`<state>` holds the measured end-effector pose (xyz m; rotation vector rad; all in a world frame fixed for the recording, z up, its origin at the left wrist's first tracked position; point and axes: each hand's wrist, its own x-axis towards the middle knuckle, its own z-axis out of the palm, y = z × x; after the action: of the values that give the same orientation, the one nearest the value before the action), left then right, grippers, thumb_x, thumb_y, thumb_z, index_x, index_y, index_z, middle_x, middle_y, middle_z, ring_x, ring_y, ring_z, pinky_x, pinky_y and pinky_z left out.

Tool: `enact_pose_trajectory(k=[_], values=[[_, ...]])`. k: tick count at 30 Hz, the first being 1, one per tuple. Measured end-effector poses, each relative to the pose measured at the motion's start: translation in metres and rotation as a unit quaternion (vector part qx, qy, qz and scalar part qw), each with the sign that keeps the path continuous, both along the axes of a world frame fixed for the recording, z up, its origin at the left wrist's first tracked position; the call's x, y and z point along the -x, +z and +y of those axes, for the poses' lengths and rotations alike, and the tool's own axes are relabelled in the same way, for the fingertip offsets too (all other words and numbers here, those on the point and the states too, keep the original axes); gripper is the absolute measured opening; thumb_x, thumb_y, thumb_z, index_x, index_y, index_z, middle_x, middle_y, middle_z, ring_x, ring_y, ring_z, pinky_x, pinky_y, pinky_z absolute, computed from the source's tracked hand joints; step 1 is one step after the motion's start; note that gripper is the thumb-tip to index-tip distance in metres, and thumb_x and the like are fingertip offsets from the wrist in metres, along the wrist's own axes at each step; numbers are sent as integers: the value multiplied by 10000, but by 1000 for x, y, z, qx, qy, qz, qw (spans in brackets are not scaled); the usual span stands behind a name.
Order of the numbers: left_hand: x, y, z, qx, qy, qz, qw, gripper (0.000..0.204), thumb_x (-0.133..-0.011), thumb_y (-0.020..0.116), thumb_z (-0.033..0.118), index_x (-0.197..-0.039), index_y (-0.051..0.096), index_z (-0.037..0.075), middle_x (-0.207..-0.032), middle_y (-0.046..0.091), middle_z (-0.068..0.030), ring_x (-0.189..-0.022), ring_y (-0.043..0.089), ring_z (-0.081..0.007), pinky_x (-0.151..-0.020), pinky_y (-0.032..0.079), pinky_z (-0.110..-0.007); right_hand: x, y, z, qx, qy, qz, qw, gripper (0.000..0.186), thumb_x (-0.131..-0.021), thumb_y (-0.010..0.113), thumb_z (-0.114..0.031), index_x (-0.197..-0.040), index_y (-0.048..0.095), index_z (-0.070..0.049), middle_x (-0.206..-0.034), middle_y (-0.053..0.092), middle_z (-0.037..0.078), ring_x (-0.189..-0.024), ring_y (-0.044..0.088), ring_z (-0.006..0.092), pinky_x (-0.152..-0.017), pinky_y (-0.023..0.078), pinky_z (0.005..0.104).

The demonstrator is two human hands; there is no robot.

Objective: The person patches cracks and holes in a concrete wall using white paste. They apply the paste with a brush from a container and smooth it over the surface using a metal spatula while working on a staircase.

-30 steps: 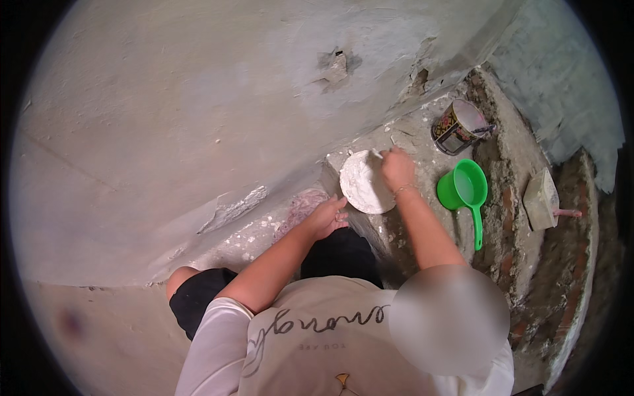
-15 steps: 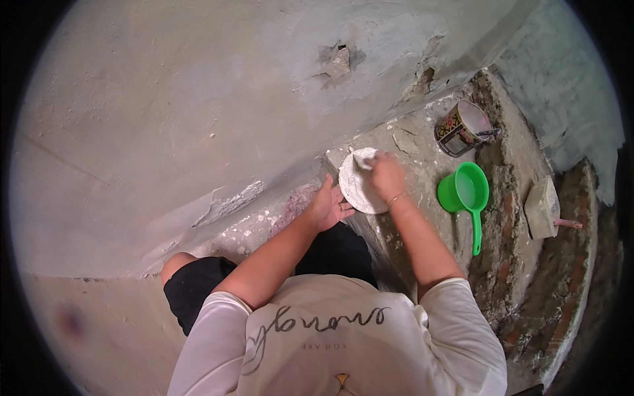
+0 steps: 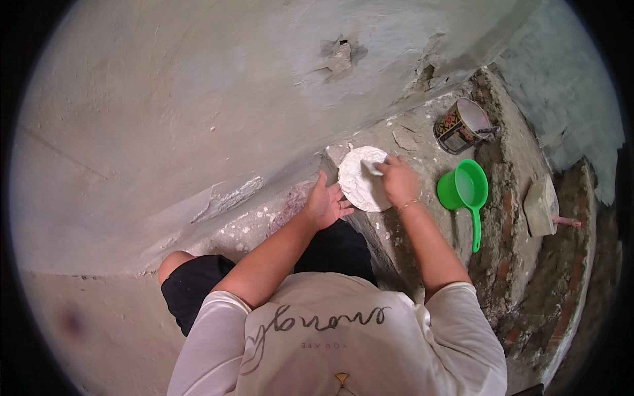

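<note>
A round white dish (image 3: 343,191) of thick white paste (image 3: 362,188) rests on the rough concrete ledge in front of me. My right hand (image 3: 400,181) is closed round a small scraper (image 3: 373,167), its pale blade over the paste; the fist hides its handle. At the dish's near left rim is my left hand (image 3: 326,203), palm turned up and fingers spread, with nothing in it. Its fingertips come up to the rim; whether they bear any weight I cannot tell.
Right of the dish stand a green dipper (image 3: 456,188) with cloudy liquid and a patterned paint can (image 3: 456,129). A pale plastic tub (image 3: 540,211) with a pinkish handle sits farther right on rough brick steps (image 3: 508,264). The grey plastered wall (image 3: 198,119) has chipped patches.
My right hand has moved a little right and toward me with the scraper, baring more paste at the far side. My left hand stays nearly where it was.
</note>
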<state>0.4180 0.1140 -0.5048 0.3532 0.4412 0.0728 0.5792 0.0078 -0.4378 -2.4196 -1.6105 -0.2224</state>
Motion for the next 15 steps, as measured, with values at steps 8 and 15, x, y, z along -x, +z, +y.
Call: enact_pose_trajectory(k=[8,15], values=[[0,1,-3,-62,-3,22,998,915,-861,146,723,-1456,96,30,-1507,173,-155,-1347,236,-385,-1098,181,-482,10,5,6,21,35,4,999,216,-738,516,-107,-881,677,-122,-919,584,94,-956,554,318,-734,500,413],[-9,28,-8,-97,-14,1,995,927,-858,147,727,-1457,65,25,-1516,86,-176,-1341,252,-367,-1099,204,-457,26,-9,27,33,105,-16,994,149,-700,564,-101,-816,647,-61,-914,581,101,-925,558,314,-718,508,388]])
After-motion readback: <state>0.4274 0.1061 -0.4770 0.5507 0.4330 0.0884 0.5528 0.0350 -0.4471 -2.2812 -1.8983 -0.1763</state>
